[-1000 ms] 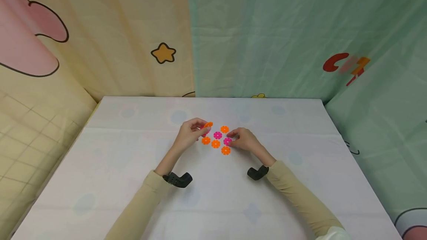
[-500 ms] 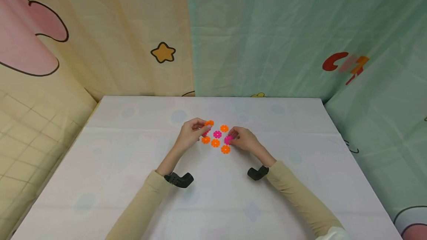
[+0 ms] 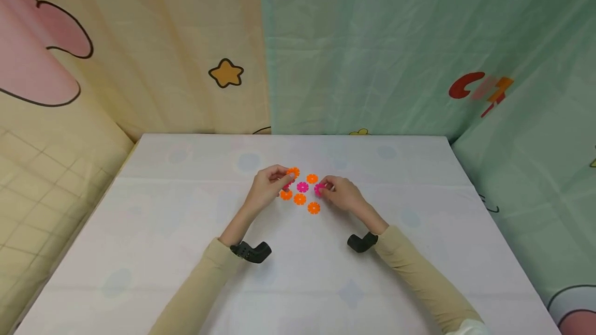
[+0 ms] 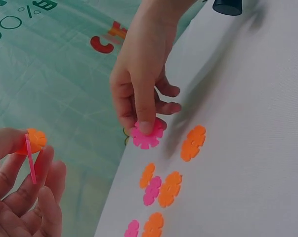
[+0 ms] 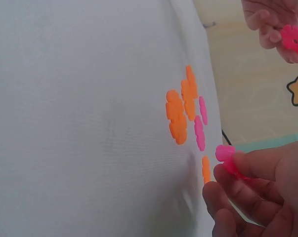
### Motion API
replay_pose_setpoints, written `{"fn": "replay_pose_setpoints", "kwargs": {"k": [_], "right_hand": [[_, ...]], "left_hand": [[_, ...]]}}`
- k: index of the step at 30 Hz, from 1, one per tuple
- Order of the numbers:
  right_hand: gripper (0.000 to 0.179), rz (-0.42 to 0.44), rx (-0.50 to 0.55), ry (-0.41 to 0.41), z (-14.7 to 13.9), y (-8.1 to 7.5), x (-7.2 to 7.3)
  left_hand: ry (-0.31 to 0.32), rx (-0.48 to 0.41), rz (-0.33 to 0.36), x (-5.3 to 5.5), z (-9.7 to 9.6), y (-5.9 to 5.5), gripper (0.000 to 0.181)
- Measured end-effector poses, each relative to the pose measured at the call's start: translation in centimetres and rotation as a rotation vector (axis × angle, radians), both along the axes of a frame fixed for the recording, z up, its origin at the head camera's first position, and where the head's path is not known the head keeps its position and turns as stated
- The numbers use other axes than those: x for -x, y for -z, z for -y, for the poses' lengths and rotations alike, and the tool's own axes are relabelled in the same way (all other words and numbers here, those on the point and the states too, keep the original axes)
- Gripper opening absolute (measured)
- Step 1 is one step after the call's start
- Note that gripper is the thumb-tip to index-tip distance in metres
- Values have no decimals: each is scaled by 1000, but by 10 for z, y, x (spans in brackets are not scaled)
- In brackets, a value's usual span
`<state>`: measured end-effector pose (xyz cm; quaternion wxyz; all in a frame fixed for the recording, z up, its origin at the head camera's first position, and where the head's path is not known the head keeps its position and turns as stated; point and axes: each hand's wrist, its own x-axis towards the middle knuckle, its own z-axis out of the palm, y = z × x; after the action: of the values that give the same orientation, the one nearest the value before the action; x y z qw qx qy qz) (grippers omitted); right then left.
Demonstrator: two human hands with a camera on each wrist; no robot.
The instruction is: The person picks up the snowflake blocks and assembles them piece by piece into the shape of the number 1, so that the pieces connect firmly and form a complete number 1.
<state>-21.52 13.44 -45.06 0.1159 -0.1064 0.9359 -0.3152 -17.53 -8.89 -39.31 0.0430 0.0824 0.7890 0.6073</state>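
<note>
In the head view my left hand pinches an orange notched snowflake disc. A pink snowflake disc is joined to it at an angle, seen edge-on in the left wrist view. Across from it, my right hand pinches another pink snowflake disc between thumb and fingers, held above the tabletop. Between the hands, flat on the table, lie loose discs: a pink disc, an orange disc behind it, and several orange discs nearer me. One more pink disc lies partly hidden by my left hand in the head view.
A white cloth with pale printed shapes covers the table. Patterned curtains hang behind it and along both sides. Each wrist carries a black camera mount close above the cloth.
My right hand has picked up the pink disc from the right of the group and moved it slightly away from me. The orange disc in my left hand has turned to show more of its face.
</note>
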Motion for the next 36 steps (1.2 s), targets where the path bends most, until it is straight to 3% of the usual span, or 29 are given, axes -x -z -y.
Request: {"fn": "replay_pose_setpoints", "kwargs": {"k": [5, 22, 36], "right_hand": [[27, -63, 92, 18, 1, -6, -1], [19, -230, 406, 74, 6, -25, -6], [19, -253, 606, 91, 20, -30, -7]], "left_hand": [[-11, -22, -25, 13, 1, 27, 25], [-63, 35, -99, 11, -1, 43, 15], [-114, 72, -95, 6, -12, 51, 15]]}}
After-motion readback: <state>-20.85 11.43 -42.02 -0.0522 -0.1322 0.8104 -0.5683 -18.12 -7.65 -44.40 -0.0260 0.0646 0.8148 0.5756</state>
